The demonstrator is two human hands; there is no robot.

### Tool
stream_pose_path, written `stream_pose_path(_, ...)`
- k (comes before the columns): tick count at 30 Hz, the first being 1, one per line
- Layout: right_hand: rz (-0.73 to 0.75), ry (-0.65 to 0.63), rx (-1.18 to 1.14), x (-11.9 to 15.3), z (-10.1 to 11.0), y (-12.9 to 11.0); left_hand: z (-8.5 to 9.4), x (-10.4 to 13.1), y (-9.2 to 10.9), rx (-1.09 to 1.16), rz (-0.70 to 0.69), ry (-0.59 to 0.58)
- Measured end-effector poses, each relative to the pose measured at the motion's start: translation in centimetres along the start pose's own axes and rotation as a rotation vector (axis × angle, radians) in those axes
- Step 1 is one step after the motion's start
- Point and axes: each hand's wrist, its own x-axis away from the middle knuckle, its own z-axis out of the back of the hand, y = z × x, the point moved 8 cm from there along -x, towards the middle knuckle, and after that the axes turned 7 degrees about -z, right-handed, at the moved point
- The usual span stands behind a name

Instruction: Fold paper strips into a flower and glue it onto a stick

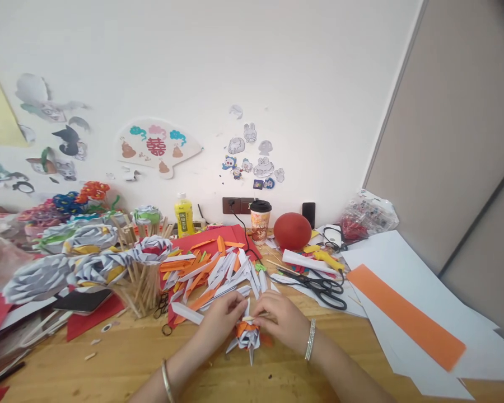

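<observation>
A folded paper flower (248, 337) in white and orange is between my two hands, low in the middle of the head view. Its pointed white petals spread down toward the table. My left hand (223, 314) pinches its upper left side, the thumb and fingers closed on the paper. From the right, my right hand (280, 318) grips the flower near a short pale wooden stick end (247, 318). Fingertips partly hide the join between stick and paper. Just beyond the hands lies a pile of folded white and orange paper strips (212, 271).
Finished paper flowers on sticks (96, 263) crowd the left. Black scissors (319, 284), a yellow glue gun (328, 259) and a red balloon (293, 231) lie right of the pile. A lidded cup (260, 221) and yellow bottle (184, 215) stand by the wall. An orange strip (407, 316) rests on white sheets (382, 263).
</observation>
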Motion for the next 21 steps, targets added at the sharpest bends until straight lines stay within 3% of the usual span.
stream_pose_path(12,0.042,0.087,0.162,-0.3,-0.1,-1.3,0.0,0.2,1.2,-0.141,-0.111,0.012)
stream_pose_path(16,-0.059,0.156,0.152,-0.3,0.1,-0.4,0.6,0.6,2.8,-0.154,-0.208,0.050)
stream_pose_path(21,-0.165,0.197,0.064,-0.3,0.0,0.8,1.0,0.8,5.1,-0.250,-0.305,-0.020)
